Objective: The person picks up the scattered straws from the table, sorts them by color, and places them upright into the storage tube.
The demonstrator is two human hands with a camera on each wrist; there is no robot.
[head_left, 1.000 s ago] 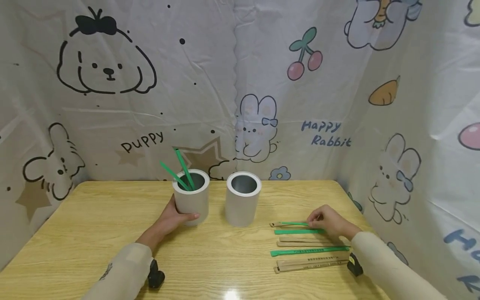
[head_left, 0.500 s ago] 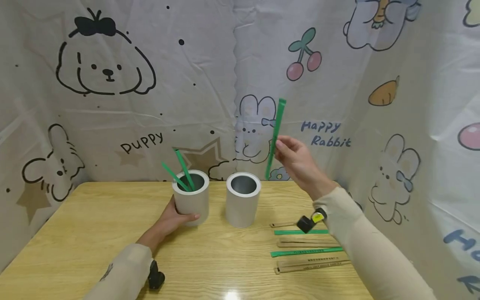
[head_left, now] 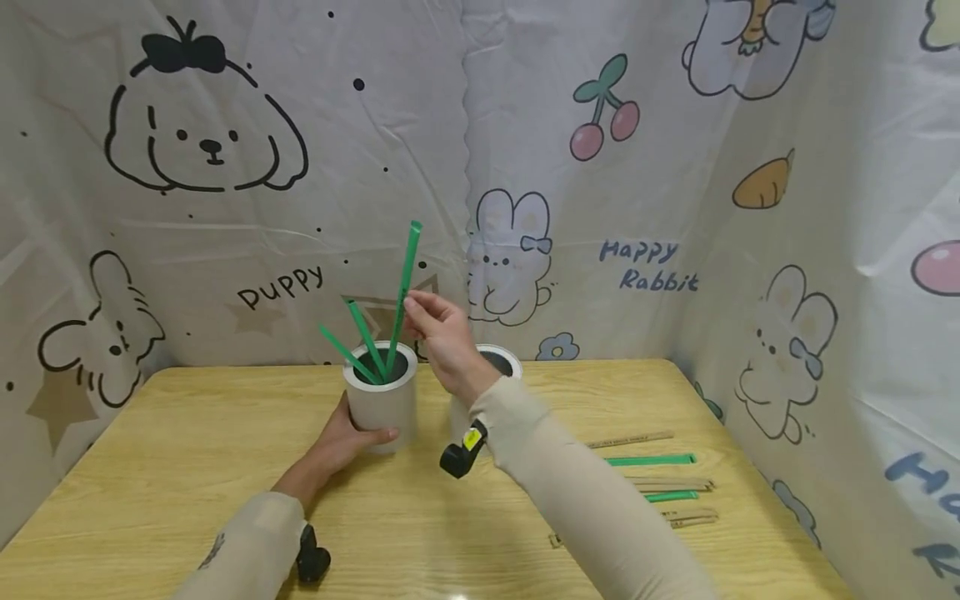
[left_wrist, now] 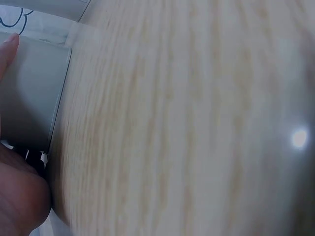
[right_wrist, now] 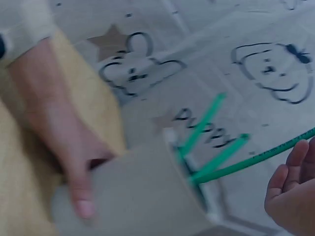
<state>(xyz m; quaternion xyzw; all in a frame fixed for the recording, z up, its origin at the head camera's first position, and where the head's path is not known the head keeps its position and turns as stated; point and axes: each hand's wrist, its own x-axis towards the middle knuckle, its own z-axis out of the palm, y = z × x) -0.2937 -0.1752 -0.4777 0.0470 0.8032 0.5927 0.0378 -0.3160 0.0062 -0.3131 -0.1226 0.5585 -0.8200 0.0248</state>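
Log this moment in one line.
left hand: grips white cup | right hand: pinches green straw, lower end in cup | two other green straws: same cup

Pale, creased cloth (head_left: 420, 67) behind and on both sides, printed with a black-outlined puppy (head_left: 208, 117), rabbits (head_left: 512, 279), pink cherries (head_left: 604, 108) and "Happy Rabbit" lettering (head_left: 649, 265), a yellowish wood-grain table (head_left: 225, 433) before it, a bright light reflection (left_wrist: 299, 138) on its surface

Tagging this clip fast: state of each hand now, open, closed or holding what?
Left hand: holding the left white cylindrical container, thumb across its side.
Right hand: holding a green straw, pinched, lower end inside that container.
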